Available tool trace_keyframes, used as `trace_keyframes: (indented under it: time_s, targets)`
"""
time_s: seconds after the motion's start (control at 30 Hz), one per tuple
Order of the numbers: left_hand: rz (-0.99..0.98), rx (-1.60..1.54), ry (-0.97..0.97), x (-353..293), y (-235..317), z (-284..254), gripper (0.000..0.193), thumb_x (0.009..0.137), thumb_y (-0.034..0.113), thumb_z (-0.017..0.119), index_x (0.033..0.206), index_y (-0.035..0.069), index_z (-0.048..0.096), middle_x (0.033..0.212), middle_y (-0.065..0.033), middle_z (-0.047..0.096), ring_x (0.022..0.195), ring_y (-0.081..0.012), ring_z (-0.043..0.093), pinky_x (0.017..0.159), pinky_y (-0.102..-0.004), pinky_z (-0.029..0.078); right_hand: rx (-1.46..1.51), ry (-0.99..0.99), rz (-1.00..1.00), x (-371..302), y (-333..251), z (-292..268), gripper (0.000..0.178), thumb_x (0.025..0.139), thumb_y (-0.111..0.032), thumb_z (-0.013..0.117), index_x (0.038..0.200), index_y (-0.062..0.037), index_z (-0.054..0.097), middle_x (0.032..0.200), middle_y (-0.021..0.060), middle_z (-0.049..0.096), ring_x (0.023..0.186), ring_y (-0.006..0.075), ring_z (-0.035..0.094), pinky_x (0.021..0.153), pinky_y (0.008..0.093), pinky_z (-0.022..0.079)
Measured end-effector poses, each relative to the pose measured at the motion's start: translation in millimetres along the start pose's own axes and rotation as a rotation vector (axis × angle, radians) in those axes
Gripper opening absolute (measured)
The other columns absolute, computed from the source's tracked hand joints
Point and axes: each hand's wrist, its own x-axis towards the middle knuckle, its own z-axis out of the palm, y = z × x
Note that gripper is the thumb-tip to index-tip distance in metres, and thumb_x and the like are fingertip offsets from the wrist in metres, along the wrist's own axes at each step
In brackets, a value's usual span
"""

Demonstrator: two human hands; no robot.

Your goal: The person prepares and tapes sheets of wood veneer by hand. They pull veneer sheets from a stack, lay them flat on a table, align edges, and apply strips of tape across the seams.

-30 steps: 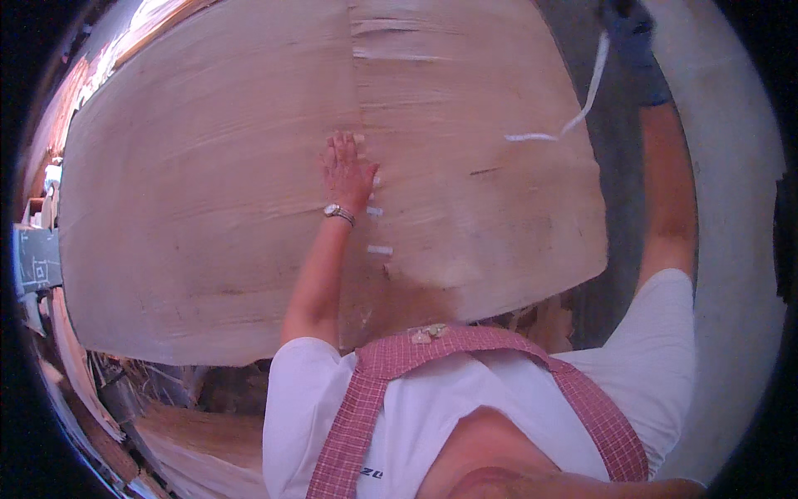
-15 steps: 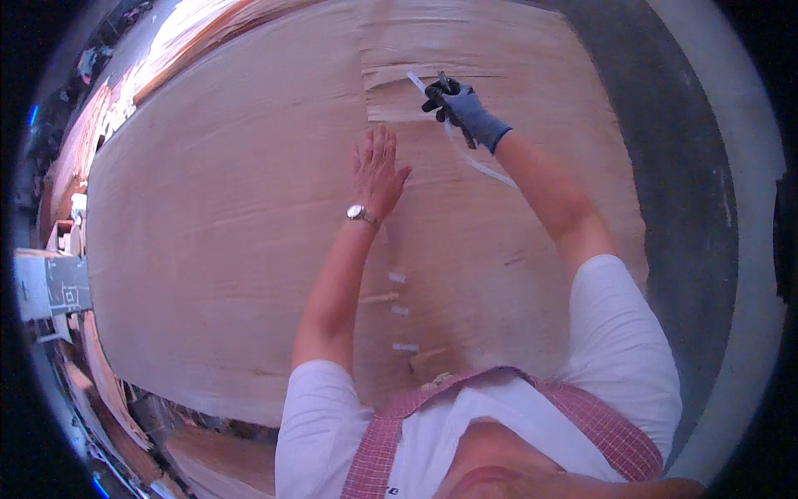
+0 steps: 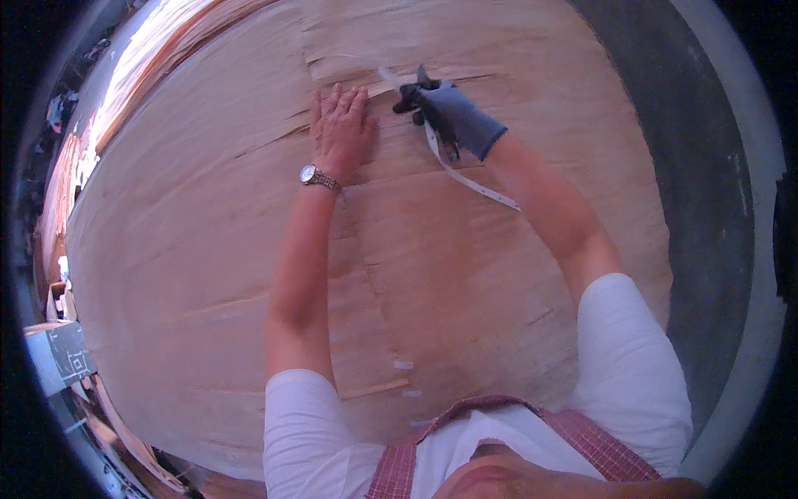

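Note:
A large sheet of pale brown wood veneer (image 3: 191, 224) lies spread out in front of me, with a join running lengthwise down its middle. My bare left hand (image 3: 341, 137), a watch (image 3: 308, 175) on its wrist, rests flat on the veneer beside the join with its fingers slightly spread. To its right, my right hand (image 3: 453, 112) wears a grey-and-black glove and grips a dark, slim tool (image 3: 423, 76) whose kind I cannot make out. A long white tape strip (image 3: 478, 187) runs through that grip; one end sticks out ahead of the fingers, and the other trails under my right forearm.
Short white tape pieces (image 3: 404, 365) sit along the join near my body. Raised splits (image 3: 465, 77) cross the veneer at the far side. Dark grey floor (image 3: 702, 183) borders the right edge. Stacked veneer (image 3: 125, 87) and a grey box-like object (image 3: 66, 353) stand on the left.
My left hand has slid farther away and a little left over the veneer. The right hand has shifted slightly left with the tool and tape. The view has moved forward over the sheet.

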Motion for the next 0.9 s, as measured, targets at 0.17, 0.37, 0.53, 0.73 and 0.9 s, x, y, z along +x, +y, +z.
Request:
trace_keyframes:
  time_s: [0.17, 0.37, 0.53, 0.73, 0.9]
  targets:
    - [0.058, 0.049, 0.077, -17.3, 42.8, -41.0, 0.043, 0.092, 0.027, 0.056, 0.134, 0.020, 0.054, 0.138, -0.0019, 0.054, 0.136, -0.0257, 0.039, 0.116, -0.0503, 0.016, -0.039, -0.030, 0.151, -47.3, 4.1, 14.3, 0.027, 0.092, -0.030, 0.062, 0.102, -0.0052, 0.067, 0.085, 0.0034, 0.070, 0.068, 0.0092, 0.057, 0.059, 0.0234, 0.044]
    - [0.049, 0.097, 0.053, 24.7, 16.3, -7.6, 0.038, 0.090, 0.017, 0.056, 0.127, 0.022, 0.060, 0.132, 0.0015, 0.059, 0.133, -0.0236, 0.044, 0.116, -0.0515, 0.016, 0.030, 0.044, 0.157, 15.7, 2.1, 6.3, 0.019, 0.086, -0.025, 0.067, 0.086, -0.0063, 0.068, 0.077, 0.0063, 0.070, 0.059, 0.0150, 0.059, 0.050, 0.0287, 0.043]
    - [0.129, 0.085, 0.005, 12.9, 27.5, -7.0, 0.041, 0.088, 0.015, 0.055, 0.128, 0.022, 0.060, 0.131, 0.0030, 0.060, 0.134, -0.0235, 0.043, 0.117, -0.0520, 0.014, 0.071, 0.071, 0.114, 15.7, 11.1, 6.6, 0.019, 0.084, -0.026, 0.068, 0.082, -0.0071, 0.067, 0.076, 0.0065, 0.068, 0.060, 0.0168, 0.059, 0.051, 0.0320, 0.044]
    - [0.153, 0.136, 0.031, 39.8, -4.7, 70.7, 0.037, 0.087, 0.015, 0.055, 0.122, 0.020, 0.064, 0.131, 0.0011, 0.060, 0.135, -0.0253, 0.042, 0.117, -0.0521, 0.014, -0.620, -0.005, -0.094, 108.2, 31.8, -30.3, 0.020, 0.084, -0.023, 0.065, 0.085, -0.0032, 0.065, 0.077, 0.0098, 0.069, 0.063, 0.0192, 0.062, 0.056, 0.0365, 0.049]
    - [0.082, 0.061, -0.121, 20.6, 16.1, 20.5, 0.034, 0.088, 0.012, 0.051, 0.120, 0.015, 0.062, 0.131, -0.0022, 0.059, 0.136, -0.0269, 0.040, 0.116, -0.0541, 0.016, -0.505, 0.131, 0.006, 51.9, -12.8, -59.2, 0.029, 0.088, -0.029, 0.061, 0.097, -0.0019, 0.066, 0.082, 0.0106, 0.072, 0.061, 0.0165, 0.062, 0.052, 0.0336, 0.048]
